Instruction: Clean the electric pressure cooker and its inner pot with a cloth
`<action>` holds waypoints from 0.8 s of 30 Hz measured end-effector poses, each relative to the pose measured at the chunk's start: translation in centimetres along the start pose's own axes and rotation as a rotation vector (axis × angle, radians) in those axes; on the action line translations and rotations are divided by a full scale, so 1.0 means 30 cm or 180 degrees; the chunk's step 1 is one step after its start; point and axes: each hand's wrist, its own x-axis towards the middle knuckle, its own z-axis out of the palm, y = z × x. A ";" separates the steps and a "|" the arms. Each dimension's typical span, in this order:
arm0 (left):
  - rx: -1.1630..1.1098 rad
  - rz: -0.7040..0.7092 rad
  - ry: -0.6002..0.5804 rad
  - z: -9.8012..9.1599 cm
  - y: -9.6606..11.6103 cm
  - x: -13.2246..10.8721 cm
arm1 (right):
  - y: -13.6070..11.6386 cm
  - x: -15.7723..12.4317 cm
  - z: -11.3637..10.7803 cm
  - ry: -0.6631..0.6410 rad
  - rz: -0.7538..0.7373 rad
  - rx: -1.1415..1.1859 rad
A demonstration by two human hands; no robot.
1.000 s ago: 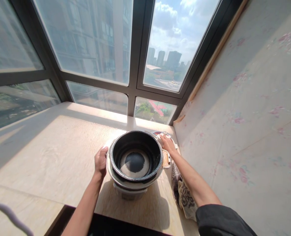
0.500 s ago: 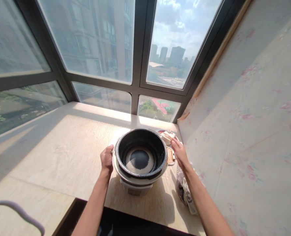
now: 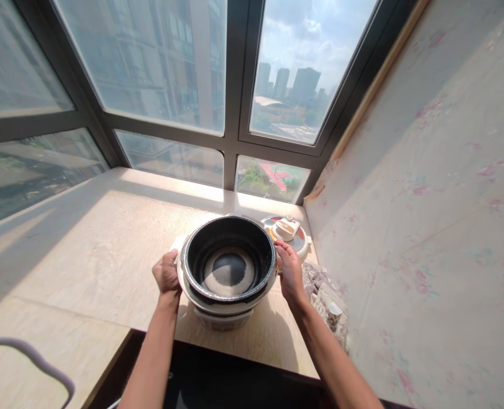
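Note:
An open rice cooker (image 3: 224,304) with a black inner pot (image 3: 228,267) stands on the pale counter (image 3: 85,267), a dark round patch at the pot's bottom. My left hand (image 3: 165,274) is closed on the cooker's left side handle. My right hand (image 3: 290,270) is closed on the right side handle. Just behind the right hand lies the cooker's lid (image 3: 288,230), white with a red ring and a knob on top.
A patterned cloth (image 3: 326,301) is bunched against the right wall (image 3: 426,199). Large windows (image 3: 230,102) run along the back and left. A dark surface (image 3: 217,380) lies at the near edge, a grey curved bar (image 3: 34,363) at lower left.
My right hand left the lid behind the cooker and came down onto the right handle. The cooker has shifted slightly left and nearer, and the lid now shows fully.

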 end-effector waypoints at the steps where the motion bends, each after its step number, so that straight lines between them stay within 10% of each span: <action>1: 0.0019 -0.0028 0.0076 -0.006 0.008 0.017 | -0.001 -0.009 0.019 -0.0007 0.0042 0.0022; 24: 0.0019 0.0029 0.0238 -0.041 0.073 0.266 | 0.027 0.013 0.220 -0.0216 -0.0611 -0.0786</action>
